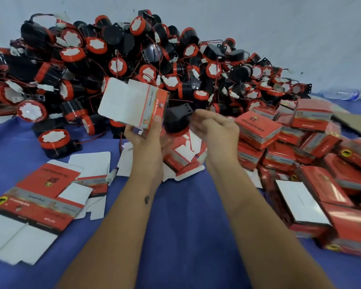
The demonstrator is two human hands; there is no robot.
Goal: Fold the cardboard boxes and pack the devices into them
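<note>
Your left hand (143, 140) grips a partly folded box (133, 104), thumb on its red printed side, fingers curled behind; the box is thin glossy cardboard, red and grey outside, plain white inside, with a round-cornered white flap standing open to the left. Your right hand (214, 130) curls its fingers round a black device (176, 119), a matte plastic body with a perforated mounting tab, held just right of the box and touching its open edge. Both are raised above the bench (186, 205), which is covered in blue cloth.

Far across the bench lies a large heap of devices (133, 51): short black cylinders, each with a red ring round a white scalloped face, trailing thin red and black wires with small white connectors. One such device (53, 143) sits apart at near left of the heap.

At near left, flat boxes (44, 197) lie unfolded, showing white undersides and red printed panels with a yellow round emblem. Under your hands rests another half-opened red box (186, 155) on white flaps. At right, closed boxes (300, 163) are piled loosely, rectangular, shiny red with grey bands; one shows a white bottom face. A clear plastic bottle (346, 94) lies at far right, beside a strip of brown cardboard (356, 124). A pale sheet hangs behind.
</note>
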